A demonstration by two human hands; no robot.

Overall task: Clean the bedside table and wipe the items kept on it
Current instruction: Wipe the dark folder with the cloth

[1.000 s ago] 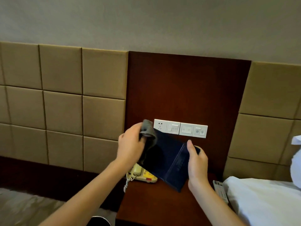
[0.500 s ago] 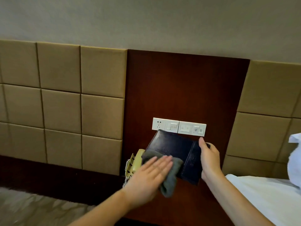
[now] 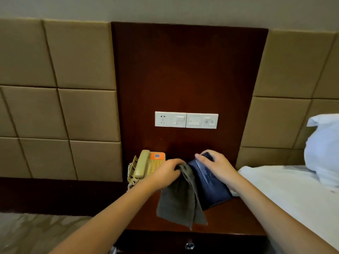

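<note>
A dark blue leather folder lies low over the dark wooden bedside table, tilted toward the right. My right hand grips its far top edge. My left hand pinches a grey cloth that hangs down loosely beside and partly over the folder's left side. A beige corded telephone with an orange label sits at the table's back left, just left of my left hand.
A white switch and socket panel is set in the wooden wall board above the table. A bed with white sheet and pillow borders the table on the right. A drawer knob shows below. Carpet lies at the left.
The folder has come down from in front of the switch panel to the tabletop. My left hand stopped pressing the cloth flat on it and now holds the cloth dangling.
</note>
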